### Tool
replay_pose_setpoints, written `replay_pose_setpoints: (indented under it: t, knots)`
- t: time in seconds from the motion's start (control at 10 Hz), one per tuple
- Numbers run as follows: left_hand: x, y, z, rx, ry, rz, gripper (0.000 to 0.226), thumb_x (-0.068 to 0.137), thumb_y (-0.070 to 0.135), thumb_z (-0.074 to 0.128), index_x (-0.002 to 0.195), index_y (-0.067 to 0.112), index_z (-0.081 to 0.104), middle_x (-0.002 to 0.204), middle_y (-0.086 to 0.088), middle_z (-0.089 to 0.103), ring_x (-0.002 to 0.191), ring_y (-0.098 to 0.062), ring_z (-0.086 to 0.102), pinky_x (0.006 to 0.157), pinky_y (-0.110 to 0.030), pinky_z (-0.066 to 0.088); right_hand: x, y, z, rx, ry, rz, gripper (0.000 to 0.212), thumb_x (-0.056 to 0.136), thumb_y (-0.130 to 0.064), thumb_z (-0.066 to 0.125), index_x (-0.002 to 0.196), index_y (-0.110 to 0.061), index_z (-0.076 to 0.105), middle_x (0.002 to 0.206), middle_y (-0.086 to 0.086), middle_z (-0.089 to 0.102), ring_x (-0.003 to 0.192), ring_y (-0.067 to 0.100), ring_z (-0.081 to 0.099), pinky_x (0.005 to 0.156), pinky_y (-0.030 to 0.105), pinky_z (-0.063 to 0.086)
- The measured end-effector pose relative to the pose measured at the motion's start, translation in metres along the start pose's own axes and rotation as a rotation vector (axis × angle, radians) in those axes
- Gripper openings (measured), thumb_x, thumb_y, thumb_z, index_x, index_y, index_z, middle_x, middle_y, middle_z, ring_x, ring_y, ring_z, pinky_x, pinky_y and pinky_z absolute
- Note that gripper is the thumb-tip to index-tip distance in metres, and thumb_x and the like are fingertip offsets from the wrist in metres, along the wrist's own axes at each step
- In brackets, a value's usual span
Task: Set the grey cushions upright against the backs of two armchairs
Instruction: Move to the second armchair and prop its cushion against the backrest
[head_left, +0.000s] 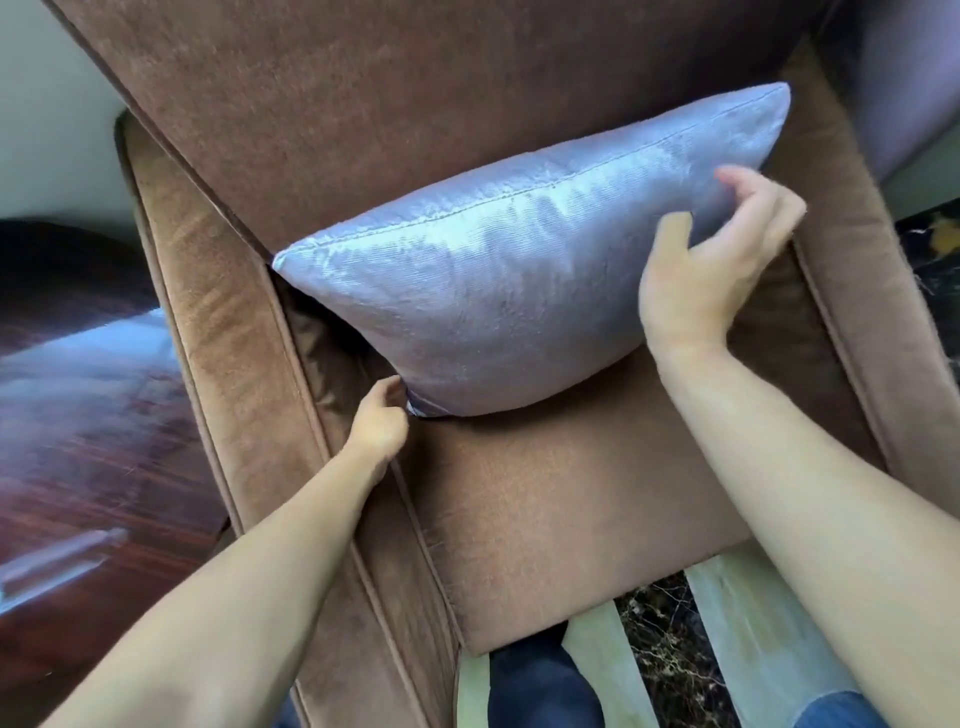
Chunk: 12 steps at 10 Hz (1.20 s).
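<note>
A shiny grey cushion (498, 280) stands on edge on the seat of a brown velvet armchair (561, 514), leaning against its backrest (395, 104). My left hand (382, 415) pinches the cushion's lower left corner, down beside the left armrest (228, 332). My right hand (711, 260) rests at the cushion's right side with the thumb against its face and the fingers spread and curled over its right edge. Only one cushion is in view.
A glossy dark wooden table (78, 415) stands to the left of the chair. The right armrest (883, 332) borders the seat. My legs (540, 680) and pale floor tiles show below the seat's front edge. Another upholstered piece (914, 88) sits at the top right.
</note>
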<state>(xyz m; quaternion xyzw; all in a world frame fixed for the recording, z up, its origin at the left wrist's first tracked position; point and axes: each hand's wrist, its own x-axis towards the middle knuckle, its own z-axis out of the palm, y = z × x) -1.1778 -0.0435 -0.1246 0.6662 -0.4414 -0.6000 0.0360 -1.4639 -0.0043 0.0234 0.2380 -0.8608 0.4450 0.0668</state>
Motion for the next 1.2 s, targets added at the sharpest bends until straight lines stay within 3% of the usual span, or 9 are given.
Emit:
replay_pose_setpoints:
  t: [0.1,0.3,0.4,0.5,0.8,0.9,1.0,1.1,1.2]
  knots:
    - [0.011,-0.012,0.021,0.047,0.028,-0.048,0.056,0.090,-0.010,0.036,0.139,0.011,0.053,0.131,-0.010,0.066,0.117,-0.027,0.063,0.101,-0.034,0.050,-0.039,-0.067,0.032,-0.036,-0.414,-0.545,0.034,0.083,-0.011,0.060,0.115,-0.007,0.069,0.122,0.016,0.061,0.120,0.030,0.057,0.114,0.051,0.037]
    - [0.022,-0.016,0.036,-0.114,0.000,-0.207,0.070,0.089,-0.004,0.038,0.155,0.018,0.033,0.141,-0.011,0.061,0.126,-0.035,0.060,0.110,-0.052,0.049,-0.084,-0.133,0.081,-0.352,-0.883,-0.740,0.057,0.096,-0.049,0.045,0.146,-0.021,0.053,0.131,-0.005,0.063,0.129,0.016,0.053,0.127,0.044,0.011]
    - [0.028,-0.020,0.030,0.067,-0.054,-0.191,0.077,0.086,-0.003,0.038,0.158,0.021,0.029,0.139,-0.011,0.062,0.123,-0.034,0.060,0.106,-0.041,0.051,-0.089,-0.142,0.095,-0.424,-0.929,-0.830,0.059,0.091,-0.065,0.046,0.135,-0.028,0.060,0.120,-0.008,0.066,0.120,0.018,0.057,0.123,0.042,0.018]
    - [0.034,-0.022,0.023,0.208,-0.133,-0.151,0.075,0.086,0.001,0.041,0.157,0.019,0.028,0.135,-0.015,0.064,0.116,-0.034,0.063,0.102,-0.040,0.053,-0.093,-0.147,0.104,-0.409,-0.896,-0.902,0.037,0.096,-0.057,0.047,0.109,-0.031,0.070,0.105,-0.008,0.067,0.106,0.019,0.060,0.107,0.033,0.033]
    - [0.035,-0.023,0.025,0.214,-0.212,-0.260,0.070,0.092,0.010,0.047,0.157,0.012,0.022,0.143,-0.021,0.055,0.130,-0.040,0.054,0.114,-0.044,0.042,-0.087,-0.140,0.088,-0.208,-0.835,-0.785,0.038,0.098,-0.052,0.054,0.096,-0.021,0.076,0.091,-0.001,0.072,0.092,0.023,0.064,0.095,0.036,0.040]
    - [0.029,-0.013,0.020,-0.004,-0.191,-0.302,0.064,0.085,0.015,0.052,0.147,0.003,0.039,0.144,-0.020,0.055,0.134,-0.036,0.052,0.117,-0.040,0.040,-0.085,-0.144,0.084,-0.225,-0.933,-0.726,0.035,0.095,-0.054,0.057,0.106,-0.024,0.073,0.102,-0.003,0.071,0.100,0.022,0.063,0.101,0.038,0.039]
    - [0.012,-0.012,0.007,0.051,-0.185,-0.245,0.057,0.088,0.013,0.052,0.144,0.008,0.048,0.138,-0.013,0.062,0.128,-0.032,0.058,0.114,-0.037,0.043,-0.090,-0.152,0.083,-0.256,-0.944,-0.681,0.038,0.092,-0.048,0.061,0.120,-0.023,0.068,0.117,-0.003,0.069,0.113,0.022,0.061,0.111,0.041,0.034]
    - [-0.032,-0.009,-0.023,0.121,-0.265,-0.102,0.044,0.087,0.017,0.058,0.131,0.014,0.059,0.124,-0.011,0.072,0.115,-0.032,0.067,0.106,-0.043,0.052,-0.132,-0.175,0.068,-0.398,-0.869,-0.622,0.059,0.087,-0.027,0.060,0.145,-0.017,0.052,0.157,0.006,0.045,0.146,0.027,0.040,0.125,0.052,0.016]
    - [-0.049,0.004,-0.037,0.119,-0.302,0.044,0.035,0.086,0.020,0.056,0.118,0.014,0.067,0.115,-0.011,0.075,0.102,-0.027,0.070,0.093,-0.039,0.057,-0.158,-0.178,0.053,-0.548,-0.838,-0.622,0.076,0.082,-0.022,0.057,0.155,-0.016,0.038,0.169,0.009,0.023,0.156,0.032,0.021,0.125,0.057,0.011]
